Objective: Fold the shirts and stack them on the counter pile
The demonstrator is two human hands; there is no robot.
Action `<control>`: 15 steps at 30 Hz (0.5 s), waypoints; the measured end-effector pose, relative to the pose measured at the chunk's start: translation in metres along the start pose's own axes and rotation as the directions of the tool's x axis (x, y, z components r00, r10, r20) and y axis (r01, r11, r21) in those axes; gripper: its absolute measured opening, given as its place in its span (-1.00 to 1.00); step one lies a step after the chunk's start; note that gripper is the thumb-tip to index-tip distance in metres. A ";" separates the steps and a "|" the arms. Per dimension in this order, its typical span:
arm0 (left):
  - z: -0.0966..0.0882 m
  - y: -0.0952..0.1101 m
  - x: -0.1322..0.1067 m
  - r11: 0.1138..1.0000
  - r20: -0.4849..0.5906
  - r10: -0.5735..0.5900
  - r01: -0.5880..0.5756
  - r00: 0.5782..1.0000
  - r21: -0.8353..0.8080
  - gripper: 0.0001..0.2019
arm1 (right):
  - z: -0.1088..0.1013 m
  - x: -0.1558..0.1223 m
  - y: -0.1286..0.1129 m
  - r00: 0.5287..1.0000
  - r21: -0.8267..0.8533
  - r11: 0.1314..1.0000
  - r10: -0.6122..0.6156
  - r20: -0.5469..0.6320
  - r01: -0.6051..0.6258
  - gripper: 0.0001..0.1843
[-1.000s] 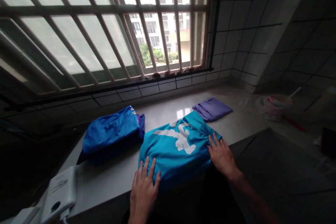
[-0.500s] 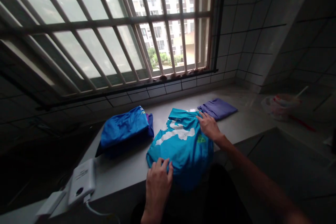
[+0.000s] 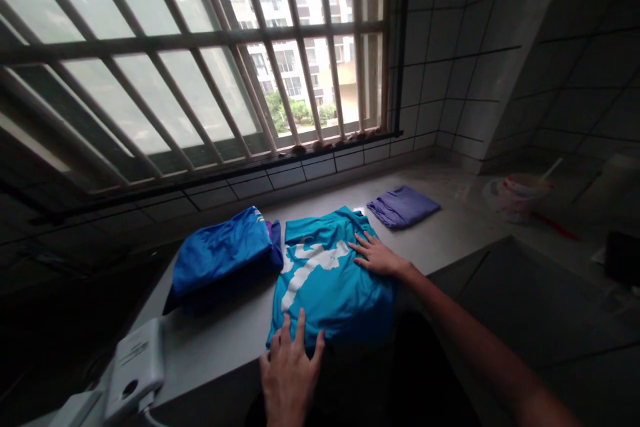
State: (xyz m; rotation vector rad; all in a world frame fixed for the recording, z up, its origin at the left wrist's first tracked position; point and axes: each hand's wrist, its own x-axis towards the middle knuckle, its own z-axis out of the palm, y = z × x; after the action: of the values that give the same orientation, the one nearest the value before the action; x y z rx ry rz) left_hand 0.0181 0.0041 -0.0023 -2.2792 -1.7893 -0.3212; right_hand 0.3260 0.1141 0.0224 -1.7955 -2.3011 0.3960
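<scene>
A turquoise shirt (image 3: 325,273) with a white print lies flat on the pale counter (image 3: 220,340) under the window. My left hand (image 3: 290,367) rests on its near edge, fingers stretched out. My right hand (image 3: 377,255) lies flat on the shirt's right side with the fingers spread. A folded blue garment (image 3: 223,250) sits just left of the shirt. A folded purple cloth (image 3: 403,205) lies to its right, farther back.
A white device (image 3: 133,368) with a cable lies at the counter's near left corner. A barred window (image 3: 200,60) stands behind. A plastic bag with a container (image 3: 517,197) sits at the far right. A dark sink basin (image 3: 540,307) drops off to the right.
The shirt has been spread flatter and shifted left toward the blue garment. My right hand moved from its far edge to its right side; my left hand went from gripping to lying flat.
</scene>
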 end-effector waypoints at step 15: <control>0.025 -0.046 -0.002 0.930 -0.123 0.360 -0.367 0.925 -0.032 -0.27 | 0.091 -0.120 -0.074 0.885 -0.035 0.978 -0.201 -0.419 0.206 -0.12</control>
State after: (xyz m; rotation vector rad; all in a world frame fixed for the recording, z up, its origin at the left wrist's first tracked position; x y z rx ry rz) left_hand -0.0263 0.0205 -0.0245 -2.5107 -1.2809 -0.4251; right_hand 0.2587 -0.0273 -0.0379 -1.4369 -2.1363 -0.0192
